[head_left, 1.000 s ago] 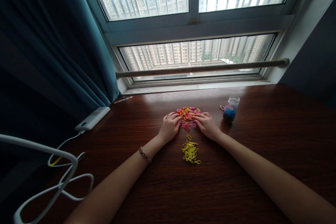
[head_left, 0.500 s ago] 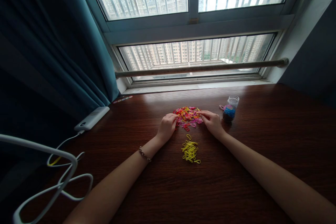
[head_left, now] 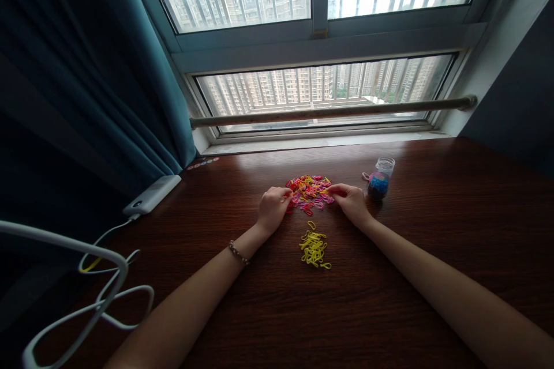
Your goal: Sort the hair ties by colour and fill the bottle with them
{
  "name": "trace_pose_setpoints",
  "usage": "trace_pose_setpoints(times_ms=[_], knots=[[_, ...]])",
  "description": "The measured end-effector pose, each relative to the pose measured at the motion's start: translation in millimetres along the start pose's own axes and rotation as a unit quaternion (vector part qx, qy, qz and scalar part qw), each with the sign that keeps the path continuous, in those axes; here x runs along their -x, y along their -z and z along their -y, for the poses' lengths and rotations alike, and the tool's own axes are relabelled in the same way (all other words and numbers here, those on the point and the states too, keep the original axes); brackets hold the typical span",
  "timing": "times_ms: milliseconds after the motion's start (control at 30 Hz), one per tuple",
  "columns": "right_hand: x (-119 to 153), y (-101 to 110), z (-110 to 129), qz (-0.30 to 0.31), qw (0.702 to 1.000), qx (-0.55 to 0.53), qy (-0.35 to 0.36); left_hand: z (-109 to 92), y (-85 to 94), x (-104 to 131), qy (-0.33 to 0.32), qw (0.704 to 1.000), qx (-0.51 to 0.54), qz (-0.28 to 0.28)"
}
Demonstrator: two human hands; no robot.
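Observation:
A mixed heap of small red, pink, orange and yellow rubber bands (head_left: 308,187) lies on the dark wooden table. At its left edge is my left hand (head_left: 272,209), fingers pinched together; what they hold, if anything, is too small to make out. My right hand (head_left: 351,204) is at the heap's right edge, thumb and forefinger closed on a yellow rubber band (head_left: 325,191). Nearer to me, between my forearms, sits a separate loose pile of yellow rubber bands (head_left: 313,249).
A clear jar (head_left: 381,179) with blue, dark and pink contents stands right of my right hand. At the left are a white power strip (head_left: 152,195), looping white cables (head_left: 123,277) and a blue curtain (head_left: 142,98). A window with a rail (head_left: 329,112) lies behind the table.
My right fingertips have shifted slightly, and a yellow rubber band now shows at them. My left hand has barely moved. The yellow pile looks the same.

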State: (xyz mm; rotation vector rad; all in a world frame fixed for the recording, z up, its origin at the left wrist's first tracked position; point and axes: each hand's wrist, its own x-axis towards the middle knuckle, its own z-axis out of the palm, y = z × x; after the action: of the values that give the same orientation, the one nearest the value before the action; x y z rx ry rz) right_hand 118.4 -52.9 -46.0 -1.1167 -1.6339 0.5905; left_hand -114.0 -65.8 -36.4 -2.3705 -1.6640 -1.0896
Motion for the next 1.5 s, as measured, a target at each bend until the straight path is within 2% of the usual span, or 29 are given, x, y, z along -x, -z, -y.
trace_pose_setpoints(times_ms=[833, 1267, 1500], knots=[[-0.1, -1.2, 0.6, 0.001, 1.0, -0.02, -0.004, -1.2, 2.0, -1.4, 0.037, 0.999, -0.025, 0.012], [-0.1, -1.3, 1.3, -0.002, 1.0, -0.004, 0.007, 2.3, -2.5, -0.1, 0.033, 0.994, 0.103, -0.013], [-0.2, -1.5, 0.8, 0.001, 1.0, 0.001, 0.011, 1.0, -2.1, -2.9, 0.037, 0.993, 0.108, -0.027]])
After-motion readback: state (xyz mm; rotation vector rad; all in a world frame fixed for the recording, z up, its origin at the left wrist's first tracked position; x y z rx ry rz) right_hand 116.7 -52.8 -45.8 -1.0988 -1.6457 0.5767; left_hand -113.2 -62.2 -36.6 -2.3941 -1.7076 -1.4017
